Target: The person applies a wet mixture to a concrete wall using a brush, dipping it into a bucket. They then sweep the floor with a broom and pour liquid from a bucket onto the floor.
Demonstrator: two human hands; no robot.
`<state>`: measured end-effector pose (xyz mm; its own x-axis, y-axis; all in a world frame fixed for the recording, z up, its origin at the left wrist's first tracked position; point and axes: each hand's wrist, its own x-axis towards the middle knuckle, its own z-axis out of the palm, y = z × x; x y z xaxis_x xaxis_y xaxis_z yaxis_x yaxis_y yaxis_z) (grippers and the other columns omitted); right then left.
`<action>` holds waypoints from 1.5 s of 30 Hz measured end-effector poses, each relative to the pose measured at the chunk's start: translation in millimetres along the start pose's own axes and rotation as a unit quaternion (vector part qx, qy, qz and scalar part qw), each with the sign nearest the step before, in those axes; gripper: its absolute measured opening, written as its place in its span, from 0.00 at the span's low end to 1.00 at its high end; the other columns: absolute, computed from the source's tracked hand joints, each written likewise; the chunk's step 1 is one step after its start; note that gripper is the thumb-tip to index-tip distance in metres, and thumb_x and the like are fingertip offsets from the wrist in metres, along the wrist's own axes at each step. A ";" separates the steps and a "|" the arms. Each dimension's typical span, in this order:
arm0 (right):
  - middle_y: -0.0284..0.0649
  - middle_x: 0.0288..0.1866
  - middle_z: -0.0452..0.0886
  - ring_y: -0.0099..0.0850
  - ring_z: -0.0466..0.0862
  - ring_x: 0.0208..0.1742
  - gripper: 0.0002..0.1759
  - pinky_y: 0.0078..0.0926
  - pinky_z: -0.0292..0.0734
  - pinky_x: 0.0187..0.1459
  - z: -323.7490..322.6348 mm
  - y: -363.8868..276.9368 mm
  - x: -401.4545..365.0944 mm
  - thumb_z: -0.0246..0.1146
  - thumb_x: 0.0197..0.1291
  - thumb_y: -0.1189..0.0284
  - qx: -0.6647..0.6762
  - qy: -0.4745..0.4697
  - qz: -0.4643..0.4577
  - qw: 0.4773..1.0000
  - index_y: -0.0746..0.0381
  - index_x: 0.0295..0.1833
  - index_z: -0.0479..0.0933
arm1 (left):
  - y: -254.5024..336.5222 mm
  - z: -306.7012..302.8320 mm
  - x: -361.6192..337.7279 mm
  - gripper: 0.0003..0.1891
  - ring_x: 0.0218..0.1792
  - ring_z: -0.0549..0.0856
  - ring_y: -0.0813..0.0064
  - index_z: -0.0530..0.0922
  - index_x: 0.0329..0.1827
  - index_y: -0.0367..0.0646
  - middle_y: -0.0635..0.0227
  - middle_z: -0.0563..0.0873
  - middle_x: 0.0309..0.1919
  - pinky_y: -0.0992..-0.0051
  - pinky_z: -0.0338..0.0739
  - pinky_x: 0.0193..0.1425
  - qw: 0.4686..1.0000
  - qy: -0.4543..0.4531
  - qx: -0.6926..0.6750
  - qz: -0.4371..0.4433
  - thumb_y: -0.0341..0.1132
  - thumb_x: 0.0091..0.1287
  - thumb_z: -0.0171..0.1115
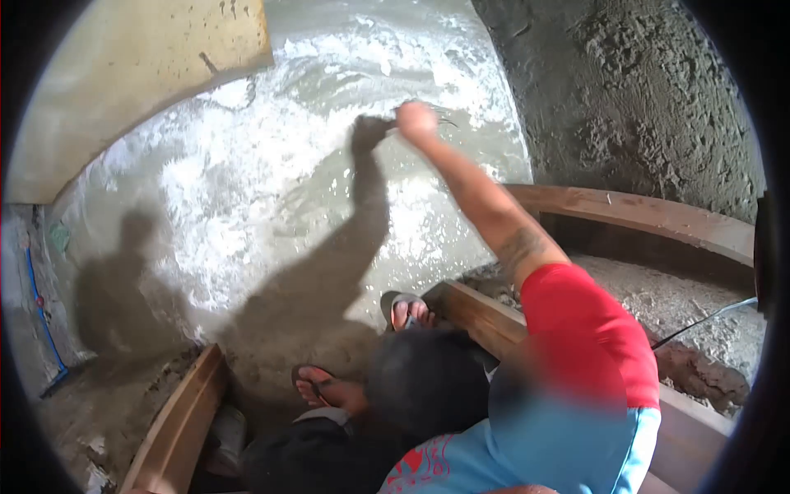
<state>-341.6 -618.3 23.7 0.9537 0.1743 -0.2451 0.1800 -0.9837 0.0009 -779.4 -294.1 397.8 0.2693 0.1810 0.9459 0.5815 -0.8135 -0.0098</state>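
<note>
My right hand (415, 122) is closed and blurred, held out over a wet grey cement surface (329, 185) streaked with white. Thin dark lines show just right of the fist, too blurred to name. The arm comes from a red sleeve (576, 305) on a light-blue shirt (559, 453), and its shadow falls on the cement to the left. My left hand is not in view; only a sliver of skin shows at the bottom edge.
Feet in flip-flops (325, 383) stand at the cement's near edge. Wooden boards (177, 420) border it, and a curved wooden piece (634, 210) lies right. A yellowish panel (156, 74) hangs upper left; a rough plastered wall (650, 99) rises right. A blue tube (43, 317) runs far left.
</note>
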 end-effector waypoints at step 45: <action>0.49 0.41 0.83 0.40 0.83 0.44 0.32 0.35 0.78 0.46 39.8 -359.6 57.1 0.70 0.39 0.47 0.113 -0.092 -0.205 0.968 0.67 0.37 0.81 | 36.0 -57.8 -80.4 0.13 0.33 0.80 0.65 0.78 0.43 0.35 0.57 0.78 0.37 0.73 0.76 0.33 0.829 -0.415 -0.287 -0.241 0.25 0.53 0.66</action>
<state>-361.4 -256.4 -29.1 0.7498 0.5620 -0.3493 0.4575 -0.8217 -0.3399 -824.4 -369.9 340.1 0.6855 0.6858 0.2444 0.3779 -0.6220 0.6858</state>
